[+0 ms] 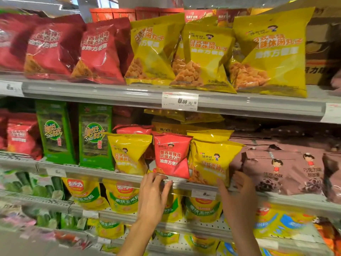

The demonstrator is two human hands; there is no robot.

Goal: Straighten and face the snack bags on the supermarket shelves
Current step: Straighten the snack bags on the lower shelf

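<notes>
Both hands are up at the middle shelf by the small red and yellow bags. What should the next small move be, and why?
Probably turn the small red bag square to the front. It stands tilted, its lower right corner overlapping the yellow bag beside it. The left hand already has fingertips at its bottom edge, and the right hand touches the yellow bag's lower right, so it can steady that one.

Grey metal supermarket shelves (114, 91) run in tiers across the view, each front rail carrying white price tags (180, 101). A brown cardboard box (322, 52) sits at the upper right. Bright light reflects off the top shelf rail.
</notes>
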